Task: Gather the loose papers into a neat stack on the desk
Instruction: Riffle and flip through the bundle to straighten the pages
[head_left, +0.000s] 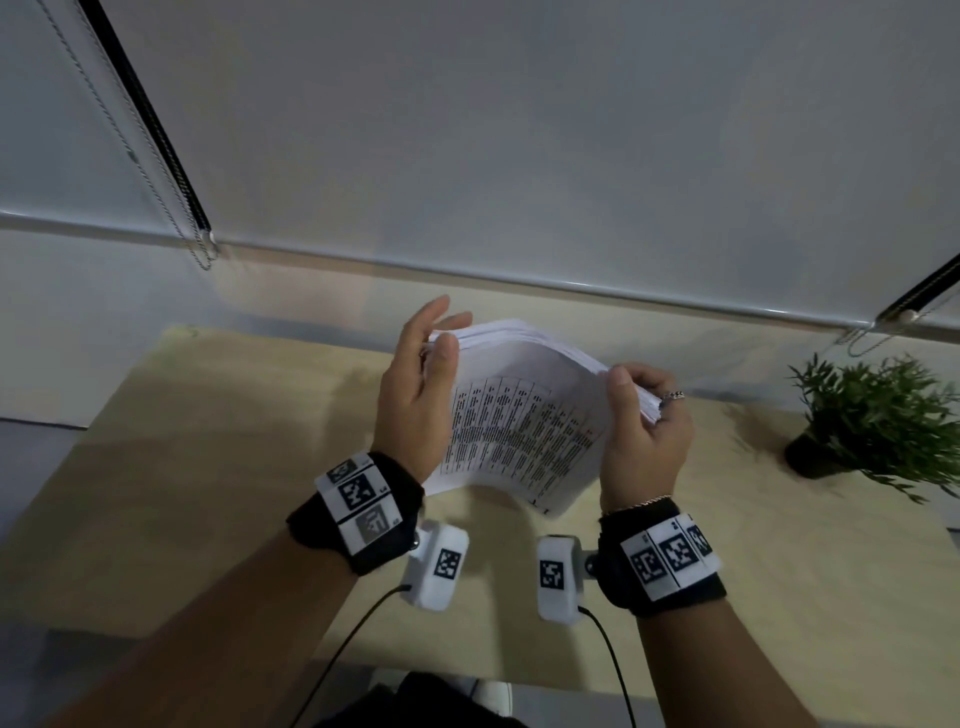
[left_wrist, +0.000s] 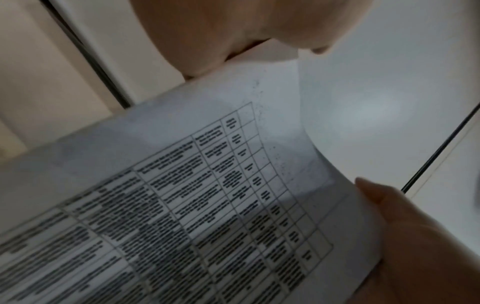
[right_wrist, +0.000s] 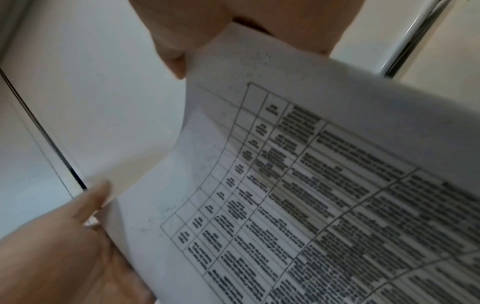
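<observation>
I hold a thick stack of white papers (head_left: 524, 415) tilted up over the light wooden desk (head_left: 208, 467); its top sheet bears a printed table. My left hand (head_left: 415, 395) pinches the stack's left edge, thumb on the front sheet and fingers behind. Across from it, my right hand (head_left: 644, 426) grips the right edge, with the thumb on top and the fingers curled round the side. The sheets bow between the hands. The left wrist view shows the printed sheet (left_wrist: 182, 205) close up, and so does the right wrist view (right_wrist: 337, 185). Whether the lower edge touches the desk I cannot tell.
A small potted green plant (head_left: 872, 415) stands on the desk at the right. Behind the desk hangs a white roller blind with bead cords (head_left: 156, 171) at the left and the far right. Bare desk lies to the left of my hands and in front of them.
</observation>
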